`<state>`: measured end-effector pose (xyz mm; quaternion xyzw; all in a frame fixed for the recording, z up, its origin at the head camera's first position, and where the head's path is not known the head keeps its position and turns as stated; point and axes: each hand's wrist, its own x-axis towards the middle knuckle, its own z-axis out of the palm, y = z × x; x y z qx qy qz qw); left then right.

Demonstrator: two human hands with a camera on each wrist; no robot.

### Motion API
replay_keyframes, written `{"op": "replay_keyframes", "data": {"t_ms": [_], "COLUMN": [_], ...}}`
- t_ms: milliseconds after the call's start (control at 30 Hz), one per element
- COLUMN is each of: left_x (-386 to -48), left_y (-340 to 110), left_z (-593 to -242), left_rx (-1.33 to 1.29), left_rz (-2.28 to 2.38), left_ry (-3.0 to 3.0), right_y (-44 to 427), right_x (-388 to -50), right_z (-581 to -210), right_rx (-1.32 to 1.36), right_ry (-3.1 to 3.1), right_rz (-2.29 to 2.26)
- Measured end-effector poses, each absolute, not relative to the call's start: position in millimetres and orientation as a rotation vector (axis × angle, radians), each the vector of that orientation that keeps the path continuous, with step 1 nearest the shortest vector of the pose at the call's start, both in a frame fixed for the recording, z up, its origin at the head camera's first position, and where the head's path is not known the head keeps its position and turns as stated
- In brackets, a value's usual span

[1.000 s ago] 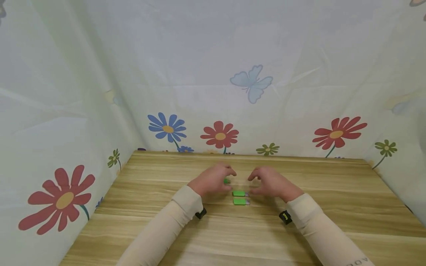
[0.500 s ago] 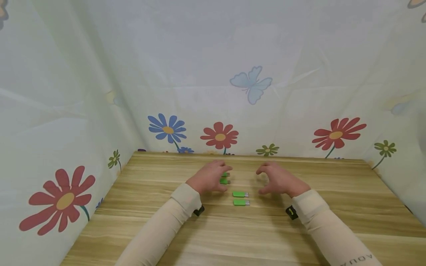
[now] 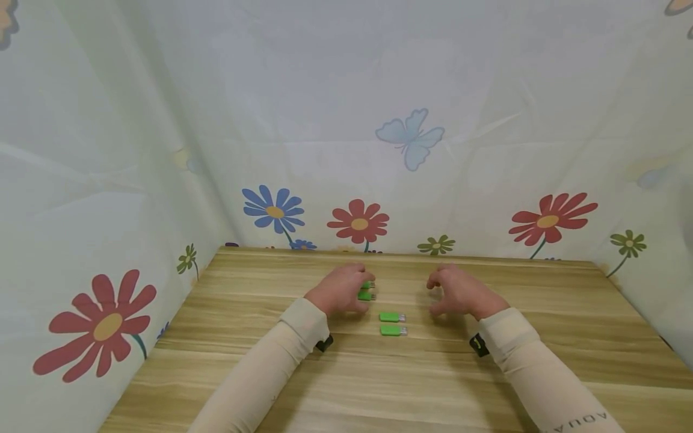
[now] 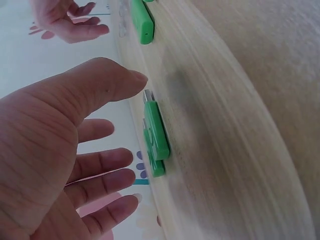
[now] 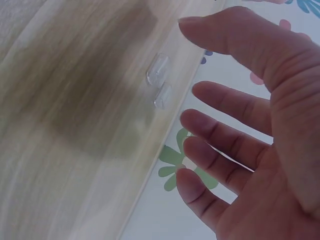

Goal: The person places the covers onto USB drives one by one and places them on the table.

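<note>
Two green USB sticks with bare metal plugs lie side by side next to my left hand (image 3: 341,290). In the left wrist view, the nearer uncapped USB stick (image 4: 158,132) overlaps the farther one (image 4: 156,165). My left hand hovers beside them with loosely bent fingers, holding nothing. Two more green USB sticks (image 3: 388,317) (image 3: 390,330), clear caps over their plugs, lie nearer the front between the hands. My right hand (image 3: 462,291) is relaxed and holds nothing. Two clear caps (image 5: 159,70) (image 5: 162,96) rest beside it on the table; in the head view I cannot make them out.
A wood-grain table (image 3: 357,385) fills the lower part of the head view. Behind it and along both sides hangs a pale curtain (image 3: 335,108) printed with flowers and a butterfly. Small black devices (image 3: 479,345) are worn under both wrists.
Both hands have moved apart, the right one further to the right and the left one slightly left. The farther uncapped USB stick has come into view beside the left hand.
</note>
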<state>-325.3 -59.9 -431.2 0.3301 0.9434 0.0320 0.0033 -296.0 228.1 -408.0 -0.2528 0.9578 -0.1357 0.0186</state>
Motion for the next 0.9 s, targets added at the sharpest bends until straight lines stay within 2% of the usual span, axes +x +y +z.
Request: {"op": "replay_keyframes", "data": {"t_ms": [167,900], "left_x": [-330.3,-330.7], "left_y": [-58.0,-54.3], "left_z": [-441.5,-439.8], "left_rx": [1.048,1.036], "left_rz": [0.113,0.027], "left_ry": [2.954,2.898], "right_y": [231.3,232.9], "right_x": [-300.4,-308.1], "right_z": [-414.1,-427.1], "right_rx": [-0.751,-0.672], "right_ry": [2.952,2.944], "right_rz": [-0.414,-0.422]}}
